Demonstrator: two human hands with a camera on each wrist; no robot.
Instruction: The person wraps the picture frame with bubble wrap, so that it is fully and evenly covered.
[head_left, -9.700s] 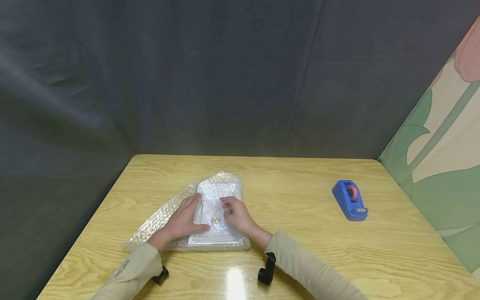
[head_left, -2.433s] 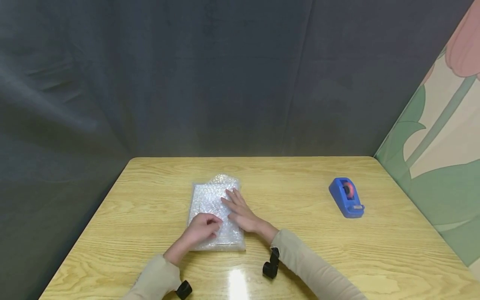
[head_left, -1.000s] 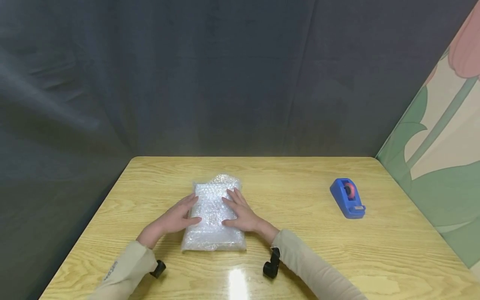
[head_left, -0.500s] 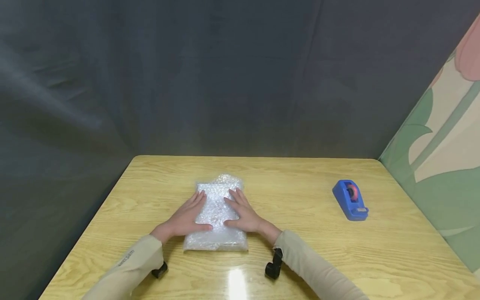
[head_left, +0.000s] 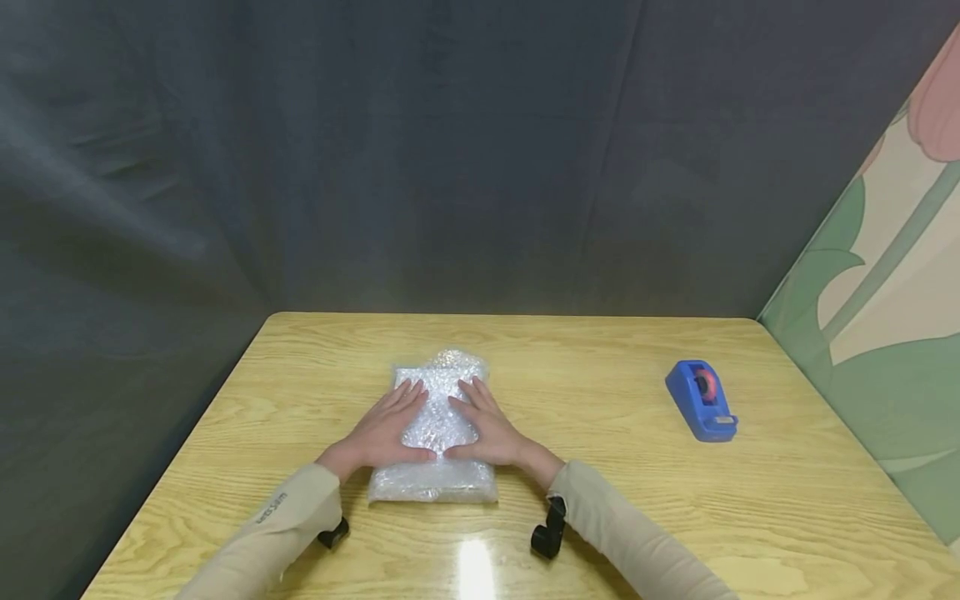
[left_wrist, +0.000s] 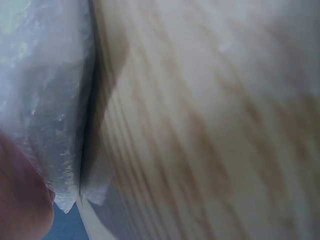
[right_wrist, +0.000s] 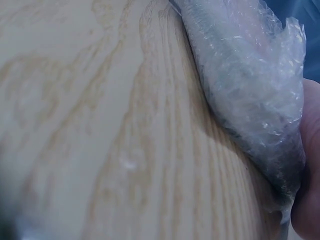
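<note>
A flat rectangular bundle in bubble wrap (head_left: pixel 438 425) lies on the wooden table, a loose end of wrap (head_left: pixel 457 358) sticking out at its far side. My left hand (head_left: pixel 384 433) rests on its left half, fingers straight and slightly spread. On the right half, my right hand (head_left: pixel 491 429) lies with fingers spread wide, and the two thumbs nearly meet near the middle. Each wrist view catches the bundle's wrapped side, bubble wrap (left_wrist: pixel 55 90) on the left and bubble wrap (right_wrist: pixel 245 85) on the right, with part of the hand against it. The layers hide what is inside.
A blue tape dispenser (head_left: pixel 701 402) with a reddish roll stands at the right of the wooden table (head_left: pixel 585 367). Dark cloth (head_left: pixel 480 167) hangs behind and along the left side. A wall with a floral print (head_left: pixel 892 333) borders the right.
A bubble wrap flap that spread left 9.7 s ago is now folded over the framed, pale-bordered item. My left hand has straightened its fingers and slid right onto the bundle; my right hand stays nearly still lately.
</note>
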